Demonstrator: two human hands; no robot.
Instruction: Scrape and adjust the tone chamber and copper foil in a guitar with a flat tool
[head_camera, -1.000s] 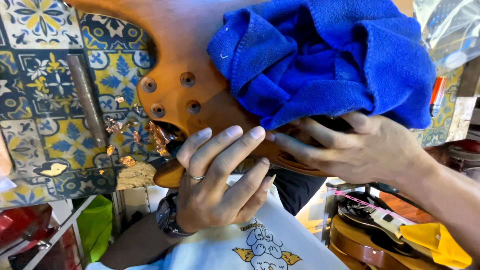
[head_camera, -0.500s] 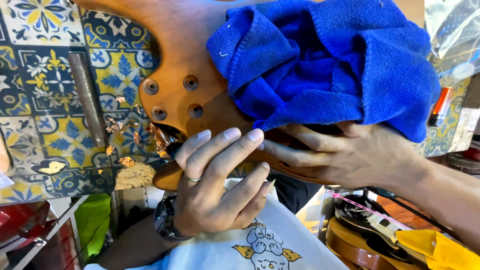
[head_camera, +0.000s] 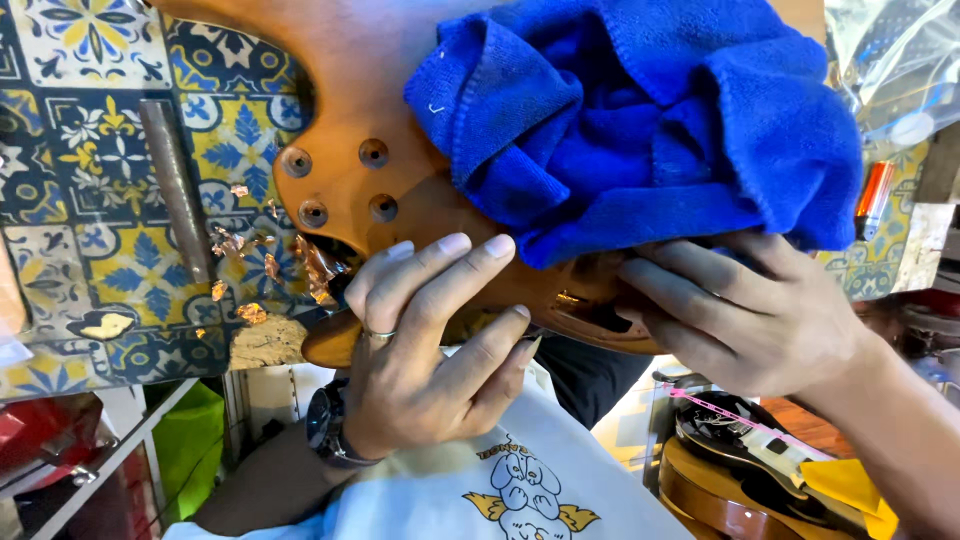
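An orange-brown wooden guitar body with several round holes lies on a patterned tile table. A crumpled blue cloth covers its right part. My left hand, with a ring and a wristwatch, grips the body's near edge, fingers laid up over the wood. My right hand holds the same edge further right, its fingers just under the cloth's lower hem. A rough cavity in the wood shows beside my left fingers.
A dull metal bar and small gold-brown flakes lie on the tiles left of the body. Another guitar with a yellow cloth sits low right. A clear plastic bag is top right, and a green bin stands under the table.
Both hands keep their hold on the guitar body's edge. The view has drifted slightly, so the cloth sits a little higher in the picture.
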